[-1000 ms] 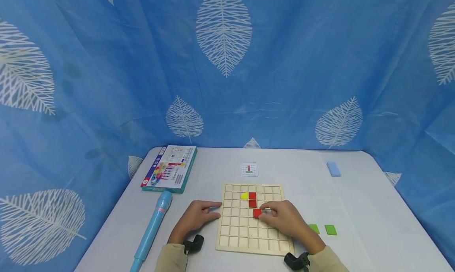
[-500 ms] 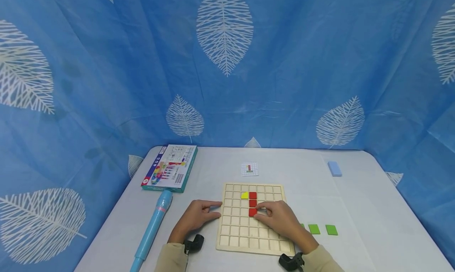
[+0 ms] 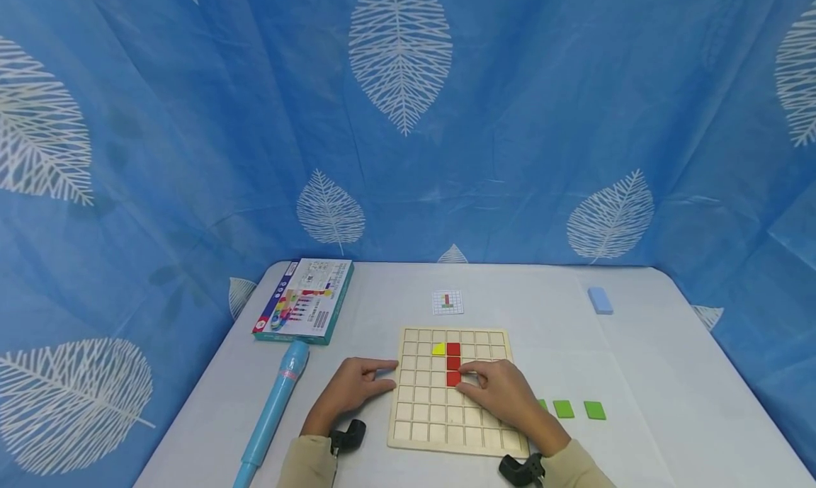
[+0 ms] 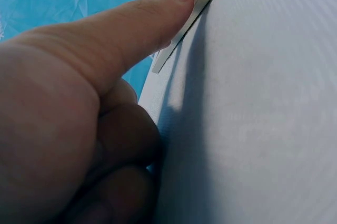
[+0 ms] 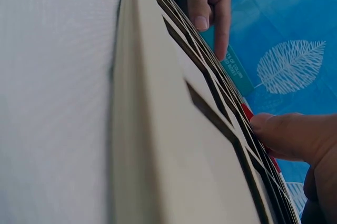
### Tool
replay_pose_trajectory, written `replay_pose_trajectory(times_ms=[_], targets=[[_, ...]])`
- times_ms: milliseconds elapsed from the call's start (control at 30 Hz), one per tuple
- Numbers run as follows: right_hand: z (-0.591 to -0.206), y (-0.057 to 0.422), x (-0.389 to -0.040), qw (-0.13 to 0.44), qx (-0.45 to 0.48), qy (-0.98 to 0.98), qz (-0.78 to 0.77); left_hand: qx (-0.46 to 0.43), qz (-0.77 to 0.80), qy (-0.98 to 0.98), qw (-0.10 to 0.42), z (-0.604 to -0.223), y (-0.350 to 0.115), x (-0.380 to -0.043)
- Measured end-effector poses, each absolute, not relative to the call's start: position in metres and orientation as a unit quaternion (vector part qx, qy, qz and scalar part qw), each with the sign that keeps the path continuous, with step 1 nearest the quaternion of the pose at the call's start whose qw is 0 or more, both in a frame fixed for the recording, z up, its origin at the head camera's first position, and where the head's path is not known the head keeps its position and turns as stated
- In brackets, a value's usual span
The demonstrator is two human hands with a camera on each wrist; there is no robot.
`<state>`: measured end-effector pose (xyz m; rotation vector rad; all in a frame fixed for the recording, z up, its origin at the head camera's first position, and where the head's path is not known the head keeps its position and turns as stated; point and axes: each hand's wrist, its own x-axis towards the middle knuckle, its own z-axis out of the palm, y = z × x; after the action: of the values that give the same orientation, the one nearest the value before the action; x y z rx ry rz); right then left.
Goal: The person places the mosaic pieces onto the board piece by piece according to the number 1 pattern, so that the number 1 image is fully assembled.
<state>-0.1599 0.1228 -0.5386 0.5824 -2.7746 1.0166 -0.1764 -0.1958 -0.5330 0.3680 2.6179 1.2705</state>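
A wooden grid board (image 3: 428, 437) lies flat on the table. My left hand (image 3: 354, 387) is at its left edge, thumb and index finger extended against the side; in the left wrist view the other fingers (image 4: 124, 129) are folded under. With thumb and index finger, my right hand (image 3: 503, 396) pinches a red square tile (image 3: 452, 379) at its right side, the tile lying in a cell. Two more red tiles (image 3: 453, 356) continue in line above it. Left of the topmost one is a yellow tile (image 3: 438, 349) with one rounded corner.
Green square tiles (image 3: 564, 409) lie right of the board, one partly hidden by the right wrist. A small pattern card (image 3: 448, 302) is behind the board. A printed box (image 3: 309, 300) and a blue tube (image 3: 274, 406) lie left; a light-blue block (image 3: 600, 301) is back right.
My right hand has moved slightly left, bringing the red tile into the cell below the other two red ones. A third green tile now shows beside the wrist. My left hand stays put.
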Motion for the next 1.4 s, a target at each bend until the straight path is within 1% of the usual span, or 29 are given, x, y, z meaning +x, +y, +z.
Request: replay_pose_trajectory(times_ms=[200, 433, 600, 767, 900, 1167, 1267, 1400], targets=[[-0.538, 0.123, -0.16, 0.05, 0.184, -0.923, 0.333, 0.129, 0.435, 0.885, 0.106, -0.533, -0.196, -0.176], [-0.54, 0.128, -0.16, 0.054, 0.193, -0.905, 0.376, 0.13, 0.432, 0.887, 0.103, -0.534, -0.197, -0.176], [-0.534, 0.142, -0.156, 0.047, 0.185, -0.886, 0.422, 0.124, 0.43, 0.887, 0.113, -0.535, -0.198, -0.176], [-0.523, 0.166, -0.151, 0.051, 0.151, -0.891, 0.425, 0.131, 0.424, 0.89, 0.107, -0.535, -0.198, -0.177], [-0.519, 0.191, -0.142, 0.06, 0.122, -0.902, 0.41, 0.13, 0.421, 0.892, 0.105, -0.534, -0.197, -0.177], [-0.521, 0.236, -0.114, 0.097, 0.061, -0.915, 0.387, 0.123, 0.422, 0.892, 0.108, -0.532, -0.194, -0.175], [-0.524, 0.245, -0.101, 0.093, 0.038, -0.92, 0.379, 0.124, 0.421, 0.892, 0.111, -0.532, -0.194, -0.176], [-0.527, 0.25, -0.089, 0.071, 0.014, -0.923, 0.379, 0.127, 0.423, 0.89, 0.111, -0.532, -0.196, -0.176]])
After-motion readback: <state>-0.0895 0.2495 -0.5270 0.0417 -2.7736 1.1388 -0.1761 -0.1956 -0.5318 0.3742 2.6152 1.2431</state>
